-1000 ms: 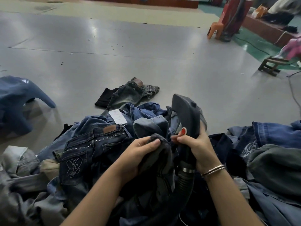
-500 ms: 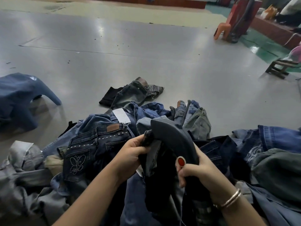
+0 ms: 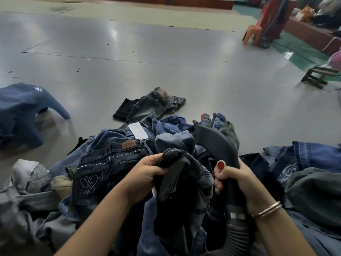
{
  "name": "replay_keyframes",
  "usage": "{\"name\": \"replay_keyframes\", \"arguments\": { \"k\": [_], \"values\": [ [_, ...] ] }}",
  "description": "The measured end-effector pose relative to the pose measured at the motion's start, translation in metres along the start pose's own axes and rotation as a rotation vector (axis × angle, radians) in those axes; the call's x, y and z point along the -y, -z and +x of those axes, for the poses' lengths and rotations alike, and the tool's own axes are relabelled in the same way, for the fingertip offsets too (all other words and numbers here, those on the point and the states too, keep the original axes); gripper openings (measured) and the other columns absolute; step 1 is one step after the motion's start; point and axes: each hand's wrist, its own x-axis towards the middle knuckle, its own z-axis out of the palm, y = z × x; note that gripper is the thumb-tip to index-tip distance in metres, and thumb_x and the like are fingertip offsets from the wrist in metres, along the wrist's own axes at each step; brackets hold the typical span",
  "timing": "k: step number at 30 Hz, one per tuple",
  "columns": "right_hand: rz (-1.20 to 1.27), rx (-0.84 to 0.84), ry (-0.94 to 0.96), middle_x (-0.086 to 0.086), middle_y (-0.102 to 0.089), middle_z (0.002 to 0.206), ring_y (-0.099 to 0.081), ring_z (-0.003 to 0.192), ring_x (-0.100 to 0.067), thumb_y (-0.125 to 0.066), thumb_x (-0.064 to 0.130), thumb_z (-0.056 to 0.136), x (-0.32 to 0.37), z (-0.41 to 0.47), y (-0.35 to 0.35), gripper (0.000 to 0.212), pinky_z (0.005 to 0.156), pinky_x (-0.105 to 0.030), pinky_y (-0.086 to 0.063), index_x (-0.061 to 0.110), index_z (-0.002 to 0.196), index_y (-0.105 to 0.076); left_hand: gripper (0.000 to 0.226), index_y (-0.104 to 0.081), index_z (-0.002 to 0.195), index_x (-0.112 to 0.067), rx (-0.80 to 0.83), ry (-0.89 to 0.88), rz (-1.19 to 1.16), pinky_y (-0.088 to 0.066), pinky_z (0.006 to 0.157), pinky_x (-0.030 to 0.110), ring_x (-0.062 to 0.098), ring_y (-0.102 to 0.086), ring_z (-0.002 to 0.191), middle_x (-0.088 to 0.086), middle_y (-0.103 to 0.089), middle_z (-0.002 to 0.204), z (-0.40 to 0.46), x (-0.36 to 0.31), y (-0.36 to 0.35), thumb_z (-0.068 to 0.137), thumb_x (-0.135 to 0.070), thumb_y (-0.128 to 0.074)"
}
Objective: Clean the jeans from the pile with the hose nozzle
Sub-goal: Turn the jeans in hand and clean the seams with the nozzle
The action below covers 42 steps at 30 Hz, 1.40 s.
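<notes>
Head cam: left hand (image 3: 145,174) has a fistful of dark grey jeans (image 3: 181,174) bunched over the denim pile (image 3: 110,159). Right hand (image 3: 238,180) is wrapped round the black hose nozzle (image 3: 217,145), red button (image 3: 220,165) by the thumb. Loads of open grey floor (image 3: 147,67) past the pile. Half a second back the nozzle was tilted over the jeans; now it's more upright to their right.

The hose (image 3: 236,235) runs off the bottom edge.

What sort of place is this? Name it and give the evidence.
Probably a garment workshop or jeans-finishing floor: a large pile of jeans, some with a paper tag, a hose nozzle in use, and a wide bare floor.
</notes>
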Motion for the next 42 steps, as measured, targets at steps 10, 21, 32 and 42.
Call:
{"name": "replay_keyframes", "arguments": {
  "k": [10,21,32,42],
  "values": [
    [-0.11,-0.038,0.0,-0.013,-0.055,0.065,-0.052,0.044,-0.024,-0.065,-0.008,0.063,-0.01,-0.004,-0.003,0.047,0.045,-0.033,-0.048,0.012,0.104,-0.054,0.042,-0.077,0.093,-0.013,-0.054,0.009,-0.14,-0.057,0.073,0.026,0.018,-0.071,0.081,0.01,-0.074,0.094,0.006,-0.005,0.002,0.071,0.008,-0.049],
    [-0.098,-0.307,0.275,0.001,-0.073,0.091,-0.071,0.083,-0.014,-0.061,-0.016,0.079,-0.02,0.021,-0.047,0.056,0.064,-0.022,-0.055,0.021,0.119,-0.055,0.033,-0.072,0.102,-0.008,0.061,-0.013,-0.187,-0.056,0.077,0.029,0.022,-0.069,0.085,0.013,-0.071,0.099,0.007,-0.017,-0.015,0.075,-0.003,-0.055],
    [0.011,-0.359,0.361,0.002,-0.064,0.069,-0.059,0.05,-0.013,-0.06,-0.013,0.072,0.002,0.025,-0.046,0.041,0.049,-0.026,-0.052,0.017,0.101,-0.055,0.014,-0.076,0.092,-0.015,0.181,0.252,0.316,-0.057,0.076,0.029,0.014,-0.069,0.082,0.004,-0.073,0.091,-0.003,-0.019,-0.002,0.083,-0.009,-0.066],
    [-0.173,-0.103,0.245,-0.014,-0.055,0.064,-0.053,0.047,-0.026,-0.063,-0.004,0.064,0.012,-0.016,-0.004,0.037,0.047,-0.032,-0.049,0.008,0.098,-0.052,0.055,-0.065,0.119,0.0,0.079,0.049,-0.549,-0.048,0.099,0.045,0.032,-0.059,0.118,0.018,-0.064,0.123,0.006,-0.021,0.002,0.095,-0.04,-0.037]
  ]
}}
